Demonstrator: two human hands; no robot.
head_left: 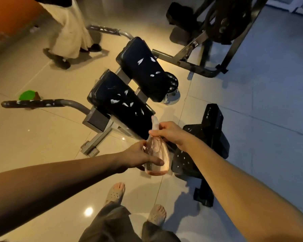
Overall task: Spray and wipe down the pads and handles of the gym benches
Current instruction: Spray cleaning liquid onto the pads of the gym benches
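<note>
While I monitored the head view, the left hand (138,156) gripped the body of the pink spray bottle (157,156), thumb laid across its front. The right hand (171,133) was curled round its neck, below the nozzle. Bottle roughly upright, just beside the near pad (119,103) (white flecks on it and on the far pad (143,67)). The near handle (33,103) jutted left, untouched.

Dim, warm glare, wide-angle distortion
</note>
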